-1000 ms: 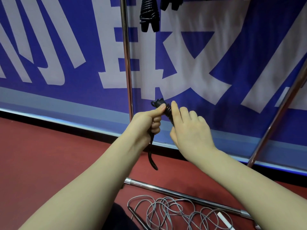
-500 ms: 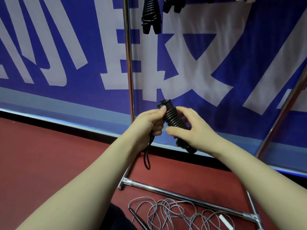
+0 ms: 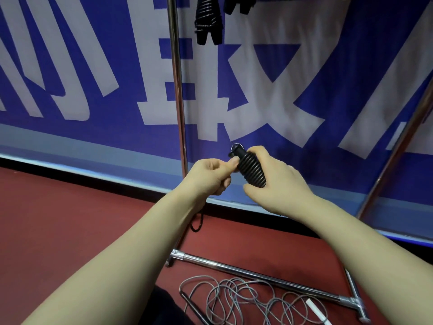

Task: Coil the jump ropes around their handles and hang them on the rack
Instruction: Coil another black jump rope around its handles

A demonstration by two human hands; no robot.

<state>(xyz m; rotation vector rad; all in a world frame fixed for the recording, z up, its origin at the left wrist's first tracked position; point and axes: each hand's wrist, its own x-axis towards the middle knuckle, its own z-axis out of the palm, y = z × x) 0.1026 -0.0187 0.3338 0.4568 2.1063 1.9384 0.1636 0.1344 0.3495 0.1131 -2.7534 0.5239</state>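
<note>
A black jump rope (image 3: pixel 250 168) is wound in tight turns around its handles, tilted with the top end up-left. My right hand (image 3: pixel 271 181) grips the lower part of the coiled bundle. My left hand (image 3: pixel 210 175) pinches the rope beside the top of the coil; a short loose loop (image 3: pixel 196 225) hangs below my left wrist. Two coiled black ropes (image 3: pixel 207 22) hang from the rack at the top. A grey jump rope (image 3: pixel 239 299) lies loose on the floor, one white handle (image 3: pixel 316 309) at its right.
The chrome rack's upright pole (image 3: pixel 178 95) stands just behind my hands, its base bar (image 3: pixel 257 275) runs across the red floor, and a slanted pole (image 3: pixel 398 146) rises at right. A blue banner with white characters (image 3: pixel 70 66) covers the wall behind.
My right hand shifted from covering the coil to gripping its lower part, and the wound coil now shows. The hanging loose end has become shorter. Both hands moved slightly right.
</note>
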